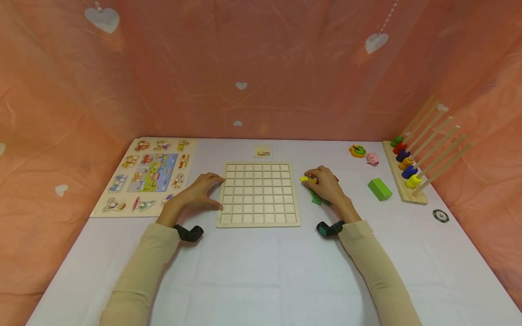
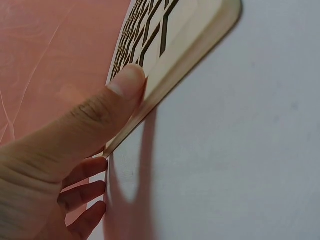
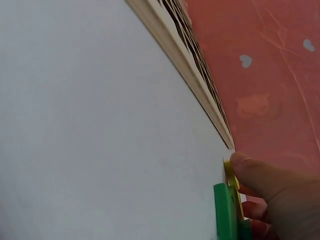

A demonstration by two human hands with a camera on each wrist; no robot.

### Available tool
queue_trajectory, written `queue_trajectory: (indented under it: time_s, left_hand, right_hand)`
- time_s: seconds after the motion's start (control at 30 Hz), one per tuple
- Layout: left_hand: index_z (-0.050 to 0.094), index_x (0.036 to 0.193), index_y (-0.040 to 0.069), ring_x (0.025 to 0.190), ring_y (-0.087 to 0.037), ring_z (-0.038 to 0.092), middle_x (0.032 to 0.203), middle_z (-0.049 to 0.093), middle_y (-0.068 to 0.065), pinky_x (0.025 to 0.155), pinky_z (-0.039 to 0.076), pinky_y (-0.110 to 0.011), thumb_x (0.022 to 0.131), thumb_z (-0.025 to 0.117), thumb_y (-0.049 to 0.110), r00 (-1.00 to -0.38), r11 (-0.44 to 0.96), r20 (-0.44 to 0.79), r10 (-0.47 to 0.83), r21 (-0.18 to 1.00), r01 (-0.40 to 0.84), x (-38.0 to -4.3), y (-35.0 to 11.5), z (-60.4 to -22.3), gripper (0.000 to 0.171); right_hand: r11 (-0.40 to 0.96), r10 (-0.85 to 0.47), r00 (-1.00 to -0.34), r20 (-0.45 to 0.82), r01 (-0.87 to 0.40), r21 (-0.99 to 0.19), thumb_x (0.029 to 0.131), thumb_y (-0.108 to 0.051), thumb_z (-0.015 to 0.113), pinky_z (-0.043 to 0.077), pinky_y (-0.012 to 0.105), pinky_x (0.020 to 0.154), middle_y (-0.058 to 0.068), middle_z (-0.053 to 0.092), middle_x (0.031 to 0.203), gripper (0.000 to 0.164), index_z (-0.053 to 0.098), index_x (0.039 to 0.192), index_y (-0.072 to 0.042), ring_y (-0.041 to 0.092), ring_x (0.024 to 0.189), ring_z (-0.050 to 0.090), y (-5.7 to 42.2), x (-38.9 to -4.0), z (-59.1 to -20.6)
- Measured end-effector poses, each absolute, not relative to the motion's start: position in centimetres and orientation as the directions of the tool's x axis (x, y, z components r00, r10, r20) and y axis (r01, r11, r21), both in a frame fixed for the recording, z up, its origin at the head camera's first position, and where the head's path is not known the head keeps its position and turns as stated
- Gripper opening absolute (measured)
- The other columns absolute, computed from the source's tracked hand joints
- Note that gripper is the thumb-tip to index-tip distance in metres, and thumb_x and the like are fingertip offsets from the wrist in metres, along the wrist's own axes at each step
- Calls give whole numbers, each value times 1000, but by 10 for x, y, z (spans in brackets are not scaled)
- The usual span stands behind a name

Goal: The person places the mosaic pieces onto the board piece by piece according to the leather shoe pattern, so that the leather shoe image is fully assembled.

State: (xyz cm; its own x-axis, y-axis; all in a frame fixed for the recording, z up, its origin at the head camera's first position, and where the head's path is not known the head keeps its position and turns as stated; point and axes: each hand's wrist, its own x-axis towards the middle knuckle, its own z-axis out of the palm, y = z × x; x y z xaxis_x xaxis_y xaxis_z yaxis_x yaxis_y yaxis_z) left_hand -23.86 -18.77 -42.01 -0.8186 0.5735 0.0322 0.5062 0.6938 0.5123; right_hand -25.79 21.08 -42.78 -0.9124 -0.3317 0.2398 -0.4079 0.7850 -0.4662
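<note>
A square wooden grid board (image 1: 258, 194) lies flat on the white table. At its left edge is my left hand (image 1: 200, 192), thumb and fingers spread apart; the thumb (image 2: 127, 82) touches the rim in the left wrist view. Off the board's right side, my right hand (image 1: 326, 183) pinches a yellow piece (image 1: 308, 179) between thumb and fingers. Green pieces (image 1: 316, 199) lie right below this hand, and a bit of a red piece (image 1: 336, 178) shows past its knuckles. The palm hides part of this small pile. A green block (image 3: 226, 212) shows beside the yellow one in the right wrist view.
A picture puzzle board (image 1: 122, 188) lies at the left. Behind the grid board is a small patterned card (image 1: 263, 151). Rightward are a green block (image 1: 379, 189), a pink pig (image 1: 372, 159), a yellow-green toy (image 1: 357, 151), a round token (image 1: 441, 216) and a peg rack (image 1: 408, 192) with colored rings.
</note>
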Motion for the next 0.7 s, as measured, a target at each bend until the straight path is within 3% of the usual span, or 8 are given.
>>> queue_trajectory:
  time_s: [0.37, 0.7]
  left_hand:
    - [44, 132, -8, 124, -44, 33, 133, 40, -27, 105, 26, -55, 68, 82, 26, -825, 696, 24, 565, 524, 491, -236, -189, -420, 82]
    - [43, 132, -7, 125, -44, 32, 135, 39, -28, 106, 25, -55, 70, 81, 29, -818, 701, 24, 575, 500, 508, -237, -189, -421, 82]
  right_hand:
    - [796, -302, -935, 187, -355, -490, 84, -28, 70, 40, 38, 75, 15, 56, 98, 36, 65, 106, 0, 27, 87, 48, 209, -259, -432]
    - [696, -309, -916, 255, -401, -596, 82, -8, 69, 39, 34, 71, 12, 59, 82, 20, 57, 97, -2, 25, 79, 48, 196, -263, -430]
